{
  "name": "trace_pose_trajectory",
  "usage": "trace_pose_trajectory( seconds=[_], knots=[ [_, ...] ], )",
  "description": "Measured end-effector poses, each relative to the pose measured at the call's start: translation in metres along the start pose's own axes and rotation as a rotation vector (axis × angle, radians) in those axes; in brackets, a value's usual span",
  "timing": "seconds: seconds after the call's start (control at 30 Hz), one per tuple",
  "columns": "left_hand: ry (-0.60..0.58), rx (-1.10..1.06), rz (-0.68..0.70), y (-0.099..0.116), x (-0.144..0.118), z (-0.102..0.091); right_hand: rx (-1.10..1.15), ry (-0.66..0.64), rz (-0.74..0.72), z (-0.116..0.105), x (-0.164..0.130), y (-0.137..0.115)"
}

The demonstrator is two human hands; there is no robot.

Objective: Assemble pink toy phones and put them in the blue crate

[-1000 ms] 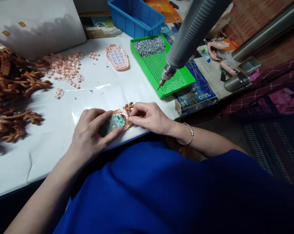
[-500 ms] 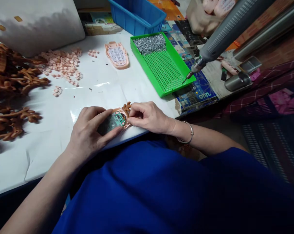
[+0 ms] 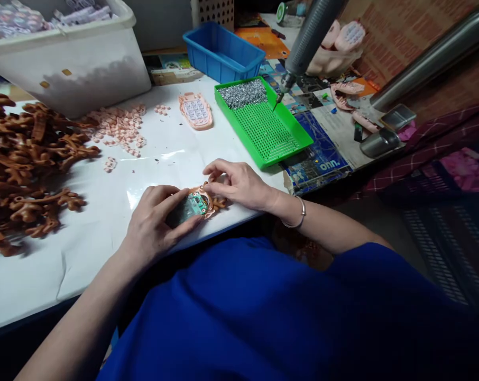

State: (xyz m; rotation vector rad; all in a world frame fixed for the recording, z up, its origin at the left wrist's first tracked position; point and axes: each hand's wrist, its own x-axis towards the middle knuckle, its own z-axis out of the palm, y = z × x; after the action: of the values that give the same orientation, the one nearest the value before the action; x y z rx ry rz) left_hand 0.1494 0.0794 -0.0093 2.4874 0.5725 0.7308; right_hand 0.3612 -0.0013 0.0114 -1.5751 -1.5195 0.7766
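Observation:
My left hand [image 3: 156, 219] is wrapped around a peach plastic toy housing [image 3: 208, 212] near the table's front edge. Its fingers and thumb press the two sides. Inside the housing shows a green circuit board [image 3: 200, 203], with a dark, translucent part partly under my palm. A brown antler-shaped piece [image 3: 219, 203] sticks out at the housing's right end. My right hand [image 3: 239, 184] is closed around its upper branch, thumb against the housing's end and index finger curled beyond. The fingertips partly hide that branch.
Brown antler-shaped pieces [image 3: 33, 164] and small peach parts [image 3: 122, 127] lie left. Behind are a peach half-shell [image 3: 196, 111], white bin [image 3: 92, 76] and blue bin [image 3: 223, 53]. A green tray [image 3: 269, 132] holds screws [image 3: 243, 94]; a hanging screwdriver [image 3: 303, 53] points over it.
The view has shifted, showing more of the table's back. My right fingers have moved from a pinch at the housing's right end to the antler piece's upper branch. My left hand keeps its hold.

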Motion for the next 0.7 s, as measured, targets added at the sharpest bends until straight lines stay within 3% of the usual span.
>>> trace_pose_trajectory(
  seconds=[0.37, 0.6, 0.7],
  knots=[
    [0.013, 0.041, 0.094, -0.003, -0.001, 0.0, 0.28, -0.067, 0.041, 0.005, 0.009, 0.006],
    [-0.009, 0.021, 0.043, -0.001, 0.001, 0.0, -0.003, -0.174, 0.119, 0.001, 0.018, -0.005],
    [-0.011, 0.009, 0.027, -0.002, 0.0, 0.001, -0.17, -0.143, 0.07, 0.003, 0.017, -0.006]
  ],
)
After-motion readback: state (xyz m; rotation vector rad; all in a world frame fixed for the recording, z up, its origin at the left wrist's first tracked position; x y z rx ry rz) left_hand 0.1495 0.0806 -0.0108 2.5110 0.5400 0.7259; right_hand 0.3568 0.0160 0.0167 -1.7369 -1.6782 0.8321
